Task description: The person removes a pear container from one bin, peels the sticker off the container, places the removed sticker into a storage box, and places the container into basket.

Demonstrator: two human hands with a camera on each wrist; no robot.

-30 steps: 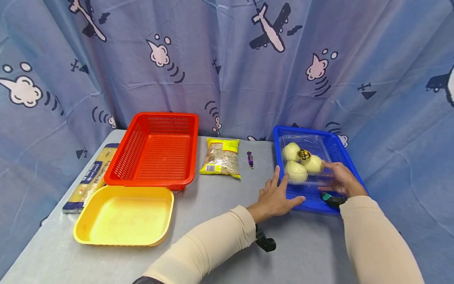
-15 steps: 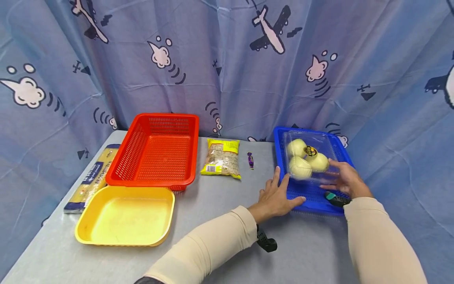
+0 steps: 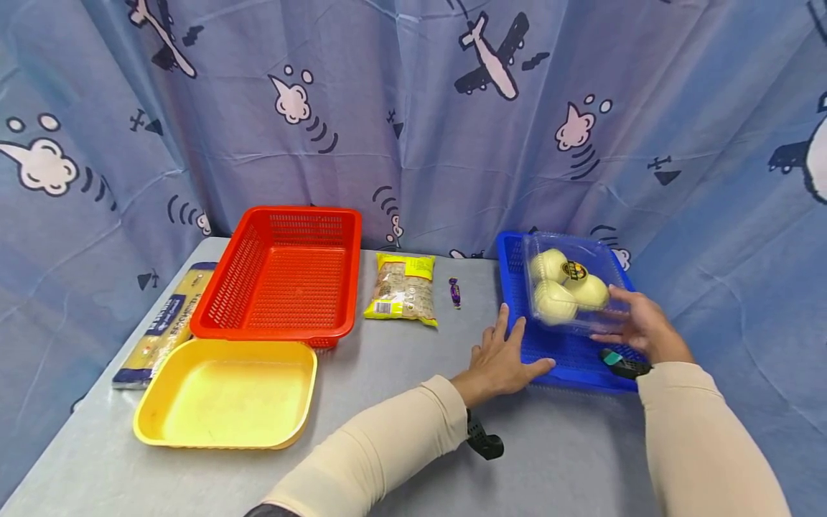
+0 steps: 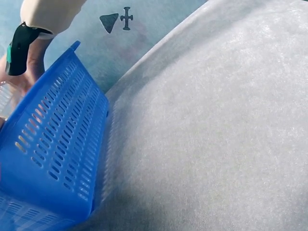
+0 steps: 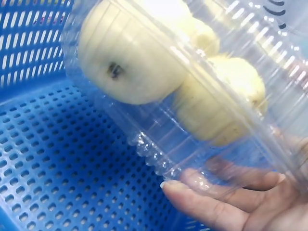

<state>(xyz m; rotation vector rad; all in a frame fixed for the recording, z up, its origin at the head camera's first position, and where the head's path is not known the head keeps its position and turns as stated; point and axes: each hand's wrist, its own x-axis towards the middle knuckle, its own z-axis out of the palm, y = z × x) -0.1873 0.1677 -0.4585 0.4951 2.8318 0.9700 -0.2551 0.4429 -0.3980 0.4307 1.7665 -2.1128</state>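
My right hand (image 3: 648,329) grips the near right side of a clear plastic clamshell box (image 3: 584,251) with a dark and yellow label. Inside the box are several round, pale yellow fruits (image 5: 134,57), perhaps pears; one shows a dark dimple in the right wrist view. The box is tilted and raised above the floor of a blue perforated basket (image 3: 549,359). At that basket's near left corner, my left hand (image 3: 497,362) rests with fingers spread and straight. Only a sliver of the left fingers shows in the left wrist view, beside the basket's outer wall (image 4: 62,139).
A yellow-edged bag (image 3: 403,287) of pale dry food and a small purple wrapped candy (image 3: 455,293) lie mid-table. To the left stand a red basket (image 3: 304,287) and a yellow tray (image 3: 226,402), beside a long pasta packet (image 3: 169,316). A patterned curtain (image 3: 413,129) hangs behind.
My right hand has lifted the fruit box off the blue basket's floor and shifted it slightly to the right. The left hand has stayed in place on the basket.
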